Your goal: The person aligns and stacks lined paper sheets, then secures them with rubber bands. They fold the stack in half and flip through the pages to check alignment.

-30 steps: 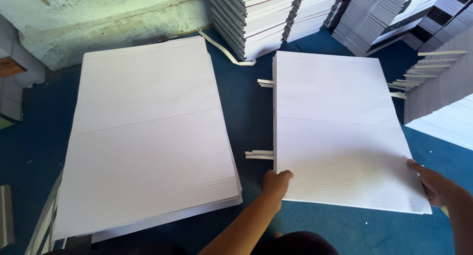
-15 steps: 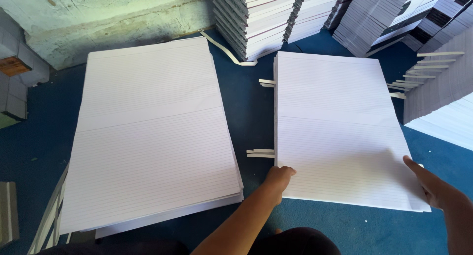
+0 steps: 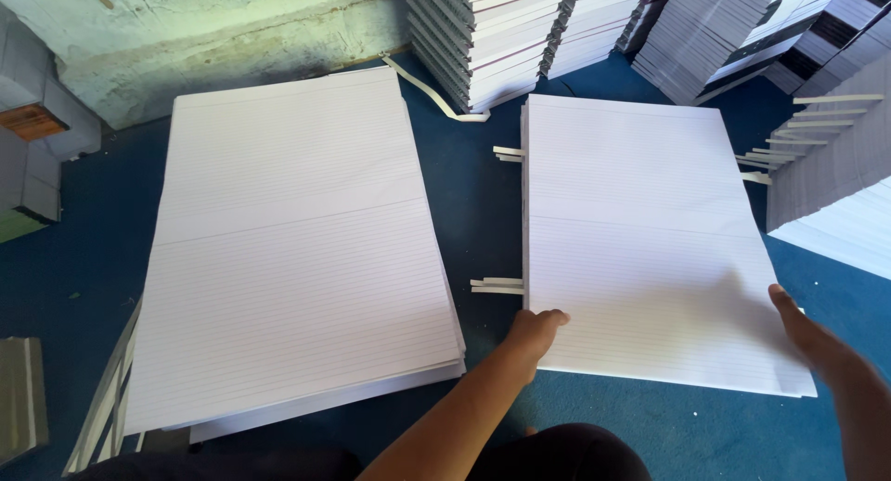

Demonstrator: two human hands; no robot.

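A stack of large white ruled paper sheets (image 3: 640,230) lies flat on the blue floor (image 3: 483,212), toward the right of the view, with its long sides running away from the person. The left hand (image 3: 534,334) rests at the stack's near left corner, fingers curled over the edge with the tips lying on the top sheet; it looks closed on the corner of the paper, though how many sheets it has hold of cannot be told. The right hand (image 3: 809,337) lies at the near right corner of the same stack, fingers stretched out and mostly flat along the right edge, the thumb on the top sheet; whether it grips the sheets or only presses on them cannot be told.

Thin pale paper strips (image 3: 497,285) stick out from the left side of this stack near its middle, and another pair (image 3: 508,153) stick out near its far left corner.

To the left, well apart across a strip of bare blue floor, lies a second, broader stack of white ruled sheets (image 3: 297,249), slightly fanned at its near edge. A faint crease crosses each stack about midway.

Along the far edge of the floor stand tall piles of bound white booklets (image 3: 501,35), with a loose pale band (image 3: 432,96) curling out in front of them. More grey-white piles (image 3: 835,175) stand at the right edge. A rough greenish concrete wall (image 3: 204,26) closes the far left.
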